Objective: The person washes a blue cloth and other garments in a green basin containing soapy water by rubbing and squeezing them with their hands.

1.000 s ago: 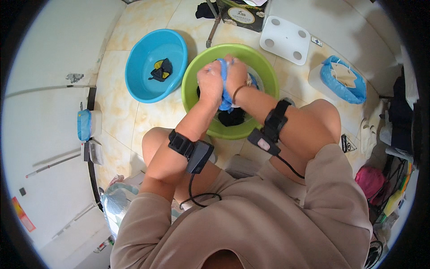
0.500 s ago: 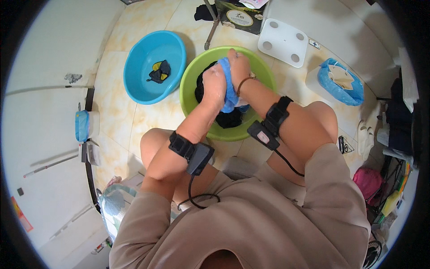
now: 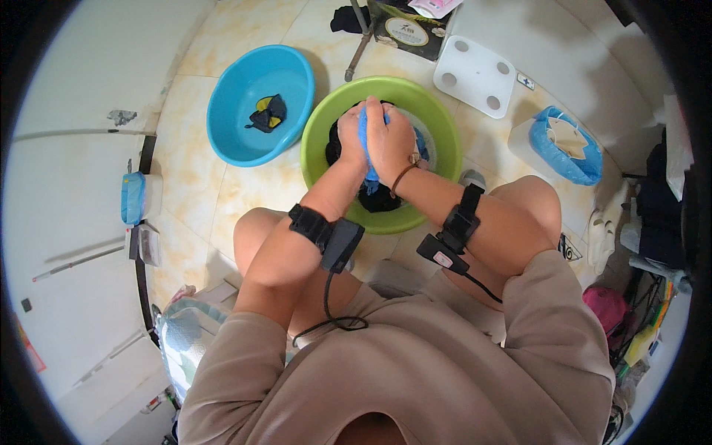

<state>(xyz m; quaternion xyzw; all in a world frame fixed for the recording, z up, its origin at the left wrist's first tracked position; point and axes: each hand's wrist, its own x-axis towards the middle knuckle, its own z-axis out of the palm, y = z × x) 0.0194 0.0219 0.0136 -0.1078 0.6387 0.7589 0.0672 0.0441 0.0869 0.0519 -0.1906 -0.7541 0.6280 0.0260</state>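
Both my hands are over the green basin [image 3: 317, 137], pressed close together around a bunched wet-looking blue cloth [image 3: 371, 182]. My left hand [image 3: 351, 135] grips it from the left. From the right, my right hand [image 3: 393, 145] folds over it, its fingers curled toward the left hand. Between the palms only a blue strip shows, and a crumpled end hangs below them. Black cloth [image 3: 380, 199] lies in the basin under my hands, with some water or suds at the right side.
A blue basin [image 3: 297, 78] with a small black-and-yellow cloth item [image 3: 268, 114] stands to the left. Beyond the green basin are a metal pole [image 3: 359, 58], a dark box [image 3: 410, 33] and a white scale [image 3: 475, 76]. A lined bin [image 3: 545, 152] stands at right.
My right hand has come lower and closed over the blue cloth, bunching it tighter between both hands. Less of the cloth shows. The view has shifted slightly.
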